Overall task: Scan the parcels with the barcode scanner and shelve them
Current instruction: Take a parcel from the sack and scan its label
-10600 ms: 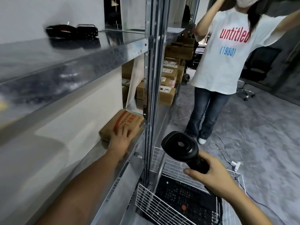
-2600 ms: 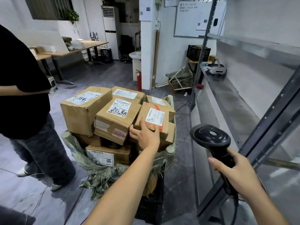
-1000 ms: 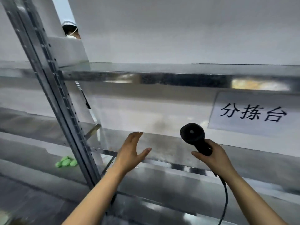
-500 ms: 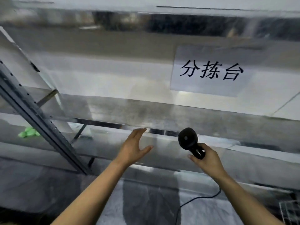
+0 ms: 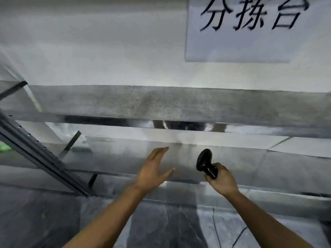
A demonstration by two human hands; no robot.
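Scanner is black and it is in the right hand, low in the middle of the view. The fingers of this hand are curled around its handle, and its rounded head stands above the fist and leans a little to the left. The left hand holds nothing. Its fingers are straight and close together, the thumb is spread to the right, and the palm faces the scanner. The two hands are near to each other but they do not touch. No parcel is visible in the view. Behind the hands there are metal shelves, grey and shiny, and they run across the whole width. I cannot tell if the left hand touches the shelf or only hangs in front of it. A dark upright post with small holes crosses the left side on a slant. On the white wall above, at the upper right, there is a white paper sign with three big black Chinese characters. At the far left edge a small green thing is partly visible, too blurred to name. The floor below is grey, and a thin dark cable lies on it between the two forearms.
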